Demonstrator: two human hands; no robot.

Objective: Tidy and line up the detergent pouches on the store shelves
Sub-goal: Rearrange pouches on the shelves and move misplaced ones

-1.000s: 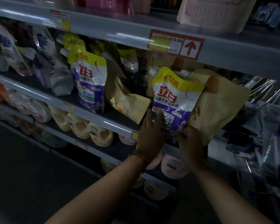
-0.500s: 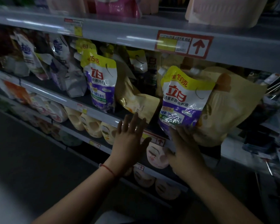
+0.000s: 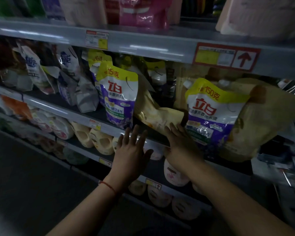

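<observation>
Hands first: my left hand sits at centre frame with fingers straight and spread, holding nothing, in front of the shelf edge of the middle tier. A red string bracelet circles that wrist. My right hand is just right of it, fingers extended and flat, fingertips touching the lower corner of a slumped yellow pouch; I cannot tell whether the palm also presses the purple pouch behind it.

That right purple pouch, yellow-topped with red lettering, stands right of centre on the middle shelf, tilted slightly, its lower left part hidden by my right hand. A large tan pouch leans against its right side. The yellow pouch lies tipped over between the right purple pouch and a second, left purple pouch, which stands upright left of centre near the shelf's front edge.

Further left on the same shelf, white and blue pouches lean unevenly against one another. The shelf above carries a red price tag with an arrow at upper right and a smaller price tag at upper centre; a pink bag stands on it. Below the middle tier, cream bottles lie in a row at lower left. Lighting is dim and print is partly blurred.
</observation>
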